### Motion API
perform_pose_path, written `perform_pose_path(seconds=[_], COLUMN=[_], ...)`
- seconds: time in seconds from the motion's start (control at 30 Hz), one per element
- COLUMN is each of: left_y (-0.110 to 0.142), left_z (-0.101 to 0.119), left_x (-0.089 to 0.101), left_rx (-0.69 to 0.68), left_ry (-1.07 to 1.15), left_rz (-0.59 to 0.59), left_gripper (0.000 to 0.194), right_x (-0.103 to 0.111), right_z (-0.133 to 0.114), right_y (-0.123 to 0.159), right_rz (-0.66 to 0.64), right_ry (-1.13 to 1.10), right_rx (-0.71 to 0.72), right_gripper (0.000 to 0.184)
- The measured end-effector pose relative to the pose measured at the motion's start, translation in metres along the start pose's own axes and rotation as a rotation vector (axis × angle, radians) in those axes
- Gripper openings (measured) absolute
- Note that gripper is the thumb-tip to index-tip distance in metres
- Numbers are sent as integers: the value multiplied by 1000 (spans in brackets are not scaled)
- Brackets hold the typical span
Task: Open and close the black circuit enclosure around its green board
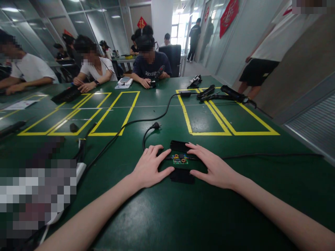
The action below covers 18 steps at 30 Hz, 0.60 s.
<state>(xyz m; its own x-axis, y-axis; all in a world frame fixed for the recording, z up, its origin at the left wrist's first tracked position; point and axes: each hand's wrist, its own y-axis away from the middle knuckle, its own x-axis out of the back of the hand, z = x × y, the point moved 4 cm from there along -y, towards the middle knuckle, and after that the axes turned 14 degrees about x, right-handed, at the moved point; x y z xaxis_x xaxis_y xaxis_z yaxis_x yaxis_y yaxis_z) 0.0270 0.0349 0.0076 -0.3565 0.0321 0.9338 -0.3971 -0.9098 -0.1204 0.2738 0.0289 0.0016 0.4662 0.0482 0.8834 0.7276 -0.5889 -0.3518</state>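
Between my two hands lies a small green circuit board (180, 159) with two copper-wound coils and black cables at both ends. One black plastic casing half (179, 145) rests just beyond the board, and another casing half (182, 175) lies on the near side. My left hand (150, 164) is spread on the left, its thumb tip at the near casing half. From the right, my right hand (209, 164) reaches in with fingers apart, fingertips by the far half and thumb at the near one. Neither hand grips anything. Behind my left hand a black power plug (156, 126) lies on its cord.
Yellow tape rectangles (210, 134) mark the green table (146, 216). A long black cable (136, 120) curves across it to a black device (232, 93). A white power strip (81, 170) lies at left. Co-workers sit along the far side; one person stands at right.
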Motion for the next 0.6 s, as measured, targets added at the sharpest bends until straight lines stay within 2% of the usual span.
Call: perform_pose_path(seconds=[0.17,0.37,0.47,0.6], left_y=[1,0,0,1], left_z=[0,0,0,-1], left_x=[0,2,0,-2], left_rx=[4,5,8,1], left_ry=[5,12,15,20], left_rz=[-1,-12,-11,9], left_gripper=[63,62,59,58], right_x=[2,0,-4,-7], right_z=[-2,0,1,0], right_y=[-1,2,3,2], right_rz=[4,-24,-58,-78], right_ry=[-28,-15,5,26], right_rx=[-11,-23,-36,14], right_gripper=[44,64,69,72])
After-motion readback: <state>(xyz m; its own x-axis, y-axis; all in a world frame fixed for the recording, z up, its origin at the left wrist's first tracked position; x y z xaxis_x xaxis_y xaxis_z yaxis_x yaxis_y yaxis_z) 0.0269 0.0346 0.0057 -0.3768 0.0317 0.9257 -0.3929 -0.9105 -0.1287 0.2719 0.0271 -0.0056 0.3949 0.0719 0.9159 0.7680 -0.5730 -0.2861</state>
